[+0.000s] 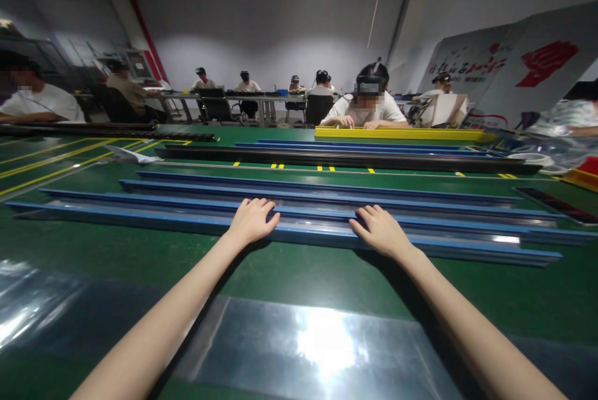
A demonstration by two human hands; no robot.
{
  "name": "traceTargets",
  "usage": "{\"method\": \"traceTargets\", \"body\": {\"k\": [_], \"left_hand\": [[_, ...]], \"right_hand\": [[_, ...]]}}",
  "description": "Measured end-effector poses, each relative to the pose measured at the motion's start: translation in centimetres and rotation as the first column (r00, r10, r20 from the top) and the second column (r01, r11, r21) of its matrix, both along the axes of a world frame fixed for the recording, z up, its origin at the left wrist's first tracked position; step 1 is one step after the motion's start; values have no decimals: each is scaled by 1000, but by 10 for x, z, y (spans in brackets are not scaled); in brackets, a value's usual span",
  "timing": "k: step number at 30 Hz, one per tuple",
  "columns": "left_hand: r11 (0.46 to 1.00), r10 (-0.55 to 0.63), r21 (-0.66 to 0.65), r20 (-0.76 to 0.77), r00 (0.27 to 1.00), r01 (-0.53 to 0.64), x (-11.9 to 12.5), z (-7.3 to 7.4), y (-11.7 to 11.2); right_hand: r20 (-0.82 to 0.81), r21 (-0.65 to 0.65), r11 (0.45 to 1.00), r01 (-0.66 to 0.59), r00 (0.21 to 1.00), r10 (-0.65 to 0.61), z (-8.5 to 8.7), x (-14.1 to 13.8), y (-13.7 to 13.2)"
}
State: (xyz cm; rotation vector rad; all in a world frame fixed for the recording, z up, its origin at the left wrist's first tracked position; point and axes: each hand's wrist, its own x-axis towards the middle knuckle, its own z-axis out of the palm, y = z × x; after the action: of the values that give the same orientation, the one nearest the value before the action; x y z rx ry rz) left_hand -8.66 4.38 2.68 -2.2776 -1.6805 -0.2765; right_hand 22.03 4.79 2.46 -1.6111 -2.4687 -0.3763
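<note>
Both my arms reach forward over a green floor. My left hand and my right hand rest palm down on the nearest of several long blue channel rails, which lies across the view. Their fingers curl over the rail's near edge and its shiny inner strip, gripping it. More blue rails lie parallel just behind it.
A clear plastic sheet lies on the floor under my forearms. Farther back lie long black rails, more blue ones and a yellow rail, where a seated person works. Other people sit at tables along the far wall.
</note>
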Motion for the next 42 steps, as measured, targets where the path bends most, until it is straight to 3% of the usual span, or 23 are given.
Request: {"method": "traceTargets", "body": {"k": [9, 30, 42], "left_hand": [[1000, -18, -12, 34, 999, 19, -2, -1, 7], [1000, -28, 6, -10, 1000, 28, -21, -5, 69], [999, 40, 33, -46, 998, -39, -16, -8, 71]], "right_hand": [[32, 20, 1000, -18, 999, 17, -2, -1, 8], [40, 42, 999, -29, 999, 28, -2, -19, 65], [21, 16, 998, -65, 998, 64, -2, -15, 71]]}}
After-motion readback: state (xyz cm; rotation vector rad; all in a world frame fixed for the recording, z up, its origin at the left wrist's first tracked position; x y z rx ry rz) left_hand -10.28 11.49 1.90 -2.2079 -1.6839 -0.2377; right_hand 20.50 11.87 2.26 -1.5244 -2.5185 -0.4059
